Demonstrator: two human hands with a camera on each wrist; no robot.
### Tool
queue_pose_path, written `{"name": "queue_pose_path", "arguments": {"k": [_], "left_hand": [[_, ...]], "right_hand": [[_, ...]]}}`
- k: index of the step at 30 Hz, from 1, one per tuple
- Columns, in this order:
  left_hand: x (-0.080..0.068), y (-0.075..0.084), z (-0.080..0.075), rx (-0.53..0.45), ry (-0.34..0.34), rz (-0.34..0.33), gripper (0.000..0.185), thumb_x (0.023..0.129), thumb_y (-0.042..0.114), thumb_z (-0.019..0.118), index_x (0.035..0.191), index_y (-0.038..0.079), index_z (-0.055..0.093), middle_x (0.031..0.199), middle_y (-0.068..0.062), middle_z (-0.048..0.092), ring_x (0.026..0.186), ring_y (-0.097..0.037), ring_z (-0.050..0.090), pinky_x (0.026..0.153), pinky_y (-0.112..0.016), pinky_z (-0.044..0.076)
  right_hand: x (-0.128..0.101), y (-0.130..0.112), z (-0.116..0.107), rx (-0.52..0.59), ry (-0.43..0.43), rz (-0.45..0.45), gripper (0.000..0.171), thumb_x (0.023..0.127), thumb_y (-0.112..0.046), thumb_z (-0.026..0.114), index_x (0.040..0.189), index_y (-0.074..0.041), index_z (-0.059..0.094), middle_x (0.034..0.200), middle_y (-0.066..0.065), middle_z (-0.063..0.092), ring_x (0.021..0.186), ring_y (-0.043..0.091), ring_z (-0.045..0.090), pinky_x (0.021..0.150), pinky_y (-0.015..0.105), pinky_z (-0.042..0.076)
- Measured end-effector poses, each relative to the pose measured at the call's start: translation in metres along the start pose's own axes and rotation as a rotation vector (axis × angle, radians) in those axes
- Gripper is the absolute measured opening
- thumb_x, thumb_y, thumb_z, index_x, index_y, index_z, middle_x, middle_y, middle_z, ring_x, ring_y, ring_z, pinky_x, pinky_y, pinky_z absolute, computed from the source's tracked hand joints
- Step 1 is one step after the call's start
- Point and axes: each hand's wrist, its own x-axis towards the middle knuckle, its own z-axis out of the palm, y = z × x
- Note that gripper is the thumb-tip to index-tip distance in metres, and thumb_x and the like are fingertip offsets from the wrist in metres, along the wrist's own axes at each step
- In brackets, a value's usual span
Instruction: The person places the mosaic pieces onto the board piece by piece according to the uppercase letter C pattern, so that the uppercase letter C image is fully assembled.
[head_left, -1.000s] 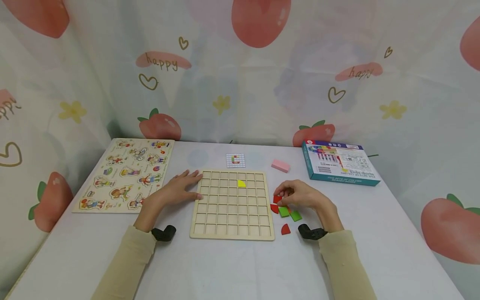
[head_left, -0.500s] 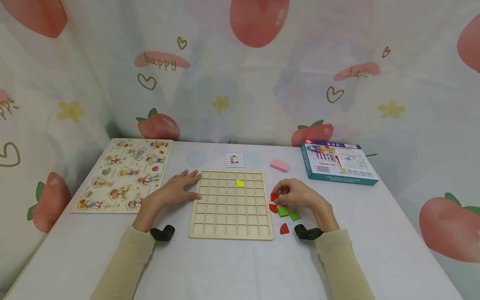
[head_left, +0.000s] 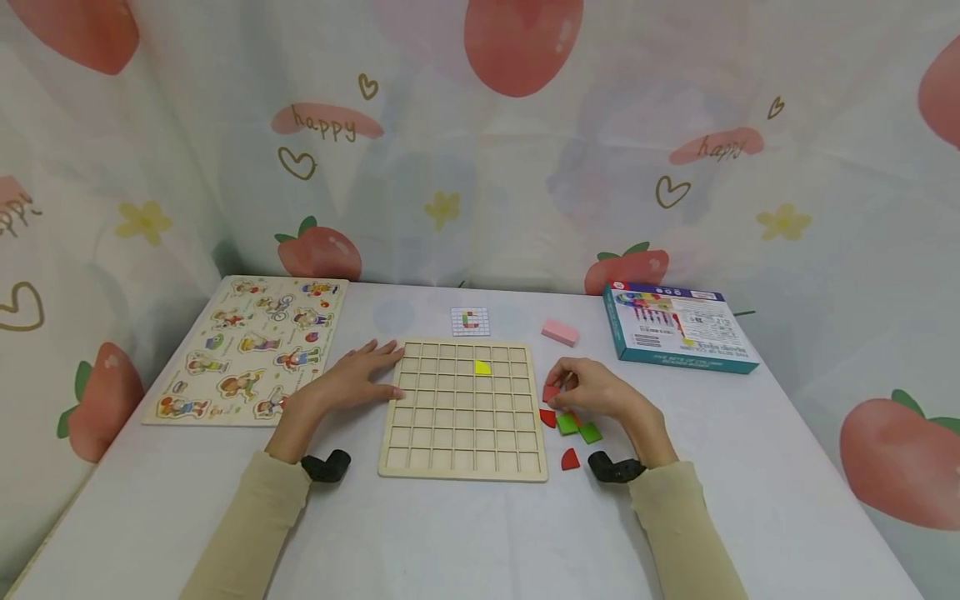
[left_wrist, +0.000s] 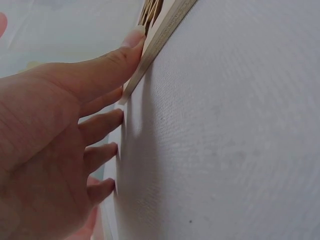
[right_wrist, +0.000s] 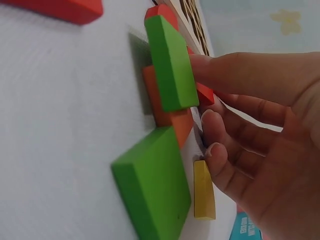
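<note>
A wooden grid board (head_left: 463, 433) lies in the middle of the table, with one yellow piece (head_left: 483, 367) in a cell near its top. My left hand (head_left: 375, 372) rests flat on the table, fingers straight and thumb (left_wrist: 107, 62) against the board's left edge (left_wrist: 161, 36). My right hand (head_left: 564, 385) is just right of the board and pinches a red piece (head_left: 551, 392) between thumb and fingers. In the right wrist view that red piece (right_wrist: 205, 94) sits at my fingertips above two green pieces (right_wrist: 170, 62) (right_wrist: 150, 182), an orange piece (right_wrist: 172, 117) and a yellow one (right_wrist: 204, 190).
Loose red (head_left: 571, 459) and green (head_left: 590, 432) pieces lie beside the board's right edge. Behind it are a small pattern card (head_left: 470, 321), a pink block (head_left: 561, 332) and a blue box (head_left: 678, 327). A picture peg puzzle (head_left: 251, 350) lies at the left. Curtains close off the back.
My right hand has drawn the red piece slightly up and toward the board. The left hand has stayed where it was.
</note>
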Motion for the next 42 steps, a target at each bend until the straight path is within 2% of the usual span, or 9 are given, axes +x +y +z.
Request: {"name": "queue_pose_path", "arguments": {"k": [6, 12, 21, 29, 36, 42], "left_hand": [[0.001, 0.000, 0.000, -0.004, -0.006, -0.007, 0.080, 0.096, 0.040, 0.071, 0.160, 0.008, 0.036, 0.170, -0.016, 0.024, 0.158, -0.045, 0.009, 0.127, -0.065, 0.007], [0.001, 0.000, -0.001, -0.006, -0.011, -0.008, 0.080, 0.096, 0.040, 0.071, 0.160, 0.008, 0.035, 0.170, -0.016, 0.023, 0.158, -0.045, 0.008, 0.127, -0.064, 0.007], [0.001, 0.000, 0.000, -0.002, -0.010, -0.007, 0.080, 0.096, 0.040, 0.072, 0.160, 0.008, 0.036, 0.170, -0.016, 0.024, 0.158, -0.045, 0.009, 0.127, -0.064, 0.007], [0.000, 0.002, -0.002, -0.001, -0.014, -0.014, 0.080, 0.096, 0.039, 0.071, 0.161, 0.009, 0.035, 0.170, -0.015, 0.023, 0.159, -0.044, 0.008, 0.127, -0.064, 0.007], [0.001, 0.005, -0.003, -0.006, -0.020, -0.013, 0.081, 0.096, 0.041, 0.071, 0.161, 0.009, 0.035, 0.170, -0.015, 0.023, 0.159, -0.044, 0.007, 0.128, -0.063, 0.006], [0.001, 0.005, -0.002, -0.007, -0.021, -0.013, 0.080, 0.097, 0.040, 0.071, 0.160, 0.008, 0.035, 0.170, -0.016, 0.023, 0.158, -0.045, 0.008, 0.127, -0.063, 0.007]], "right_hand": [[0.000, 0.000, 0.002, -0.003, 0.029, -0.025, 0.022, 0.093, -0.015, 0.075, 0.114, -0.011, 0.069, 0.100, 0.007, 0.064, 0.093, 0.023, 0.057, 0.076, 0.028, 0.053], [0.000, 0.002, -0.001, -0.031, 0.042, -0.069, 0.023, 0.097, -0.012, 0.069, 0.119, -0.015, 0.074, 0.102, 0.008, 0.067, 0.092, 0.023, 0.056, 0.073, 0.028, 0.051], [0.002, 0.010, -0.005, 0.013, 0.062, -0.083, 0.022, 0.100, -0.014, 0.065, 0.120, -0.015, 0.075, 0.107, 0.009, 0.069, 0.092, 0.023, 0.059, 0.074, 0.030, 0.054], [0.000, 0.006, -0.005, 0.053, 0.104, -0.102, 0.025, 0.100, -0.015, 0.066, 0.125, -0.012, 0.073, 0.115, 0.010, 0.071, 0.108, 0.027, 0.060, 0.091, 0.035, 0.056], [-0.001, 0.000, -0.003, 0.079, 0.134, -0.095, 0.026, 0.098, -0.014, 0.068, 0.123, -0.009, 0.072, 0.113, 0.010, 0.071, 0.105, 0.026, 0.064, 0.093, 0.036, 0.057], [0.001, -0.006, 0.004, 0.177, 0.125, -0.086, 0.033, 0.098, -0.013, 0.068, 0.130, -0.005, 0.068, 0.116, 0.013, 0.072, 0.098, 0.024, 0.067, 0.092, 0.031, 0.057]]}}
